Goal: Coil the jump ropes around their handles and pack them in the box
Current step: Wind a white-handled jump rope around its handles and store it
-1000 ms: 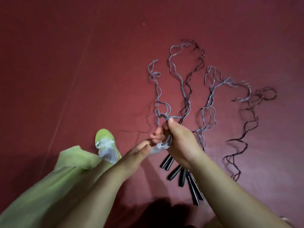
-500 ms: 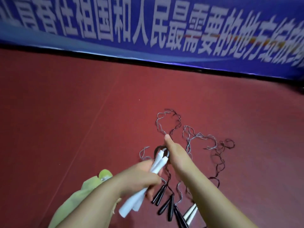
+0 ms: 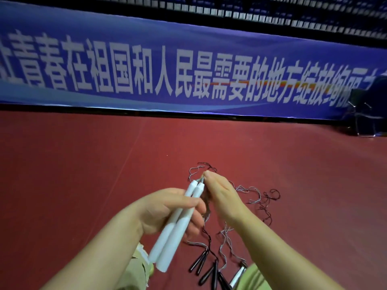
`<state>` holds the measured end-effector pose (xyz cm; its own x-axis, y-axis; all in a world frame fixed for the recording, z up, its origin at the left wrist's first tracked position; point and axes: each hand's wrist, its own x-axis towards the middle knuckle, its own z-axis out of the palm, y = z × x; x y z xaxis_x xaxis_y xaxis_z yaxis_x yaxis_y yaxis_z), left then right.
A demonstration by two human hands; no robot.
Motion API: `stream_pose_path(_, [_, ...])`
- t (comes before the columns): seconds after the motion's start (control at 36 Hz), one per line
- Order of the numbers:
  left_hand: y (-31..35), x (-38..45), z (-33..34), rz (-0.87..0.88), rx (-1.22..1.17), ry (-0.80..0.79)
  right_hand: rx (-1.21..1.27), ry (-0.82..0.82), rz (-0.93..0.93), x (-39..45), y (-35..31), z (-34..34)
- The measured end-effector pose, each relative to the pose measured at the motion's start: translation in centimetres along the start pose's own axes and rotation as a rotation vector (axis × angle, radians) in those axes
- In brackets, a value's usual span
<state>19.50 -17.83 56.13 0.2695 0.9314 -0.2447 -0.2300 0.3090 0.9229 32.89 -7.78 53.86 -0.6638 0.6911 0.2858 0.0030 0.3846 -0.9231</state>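
**Two white handles held, rope pinched at their tips**

The left hand [image 3: 167,208] is wrapped around a pair of white handles [image 3: 178,225] laid side by side, fingers curled over their middle. The handles slant from low left, near the knee, up toward the right, their narrow tips ending just below the right hand's fingertips. The right hand [image 3: 222,193] stands just right of the handles, its fingertips drawn together and pinching the thin rope [image 3: 195,171] where it leaves the handle tips.

Past the handle tips, loose ropes [image 3: 259,197] of grey and black lie in tangled curls on the red floor [image 3: 83,174], trailing off to the right of the handles and down under the right forearm. Below and right of the handles, black handles [image 3: 199,262] lie on the floor in a loose fan, and one more white handle [image 3: 237,276] shows beside them, partly hidden by a green-clad leg [image 3: 251,279].

Far beyond the handles, along the floor's edge, runs a blue banner [image 3: 188,65] with white lettering. No box shows in view.
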Motion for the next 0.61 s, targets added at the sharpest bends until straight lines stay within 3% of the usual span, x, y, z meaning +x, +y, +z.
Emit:
stream_pose_path(0.11, [0.0, -1.5, 1.9, 0.121, -0.047, 0.000, 0.069, -0.007, 0.011, -1.4, -2.8, 0.2])
stream_pose_path(0.19, [0.6, -2.5, 3.0, 0.288, -0.151, -0.102, 0.141, -0.019, 0.044, -2.4, -4.0, 0.0])
stream_pose_path(0.28, [2.0, -3.9, 3.9, 0.410, -0.266, -0.163, 0.094, -0.093, 0.017, -3.4, -4.7, -0.5])
stream_pose_path(0.36, [3.0, -5.0, 4.8, 0.457, -0.226, -0.136, 0.060, -0.142, -0.006, -5.0, -6.0, -0.9])
stream_pose_path(0.61, [5.2, -5.5, 7.2, 0.552, -0.055, 0.005, -0.355, -0.235, -0.086, -8.4, -11.8, -3.0])
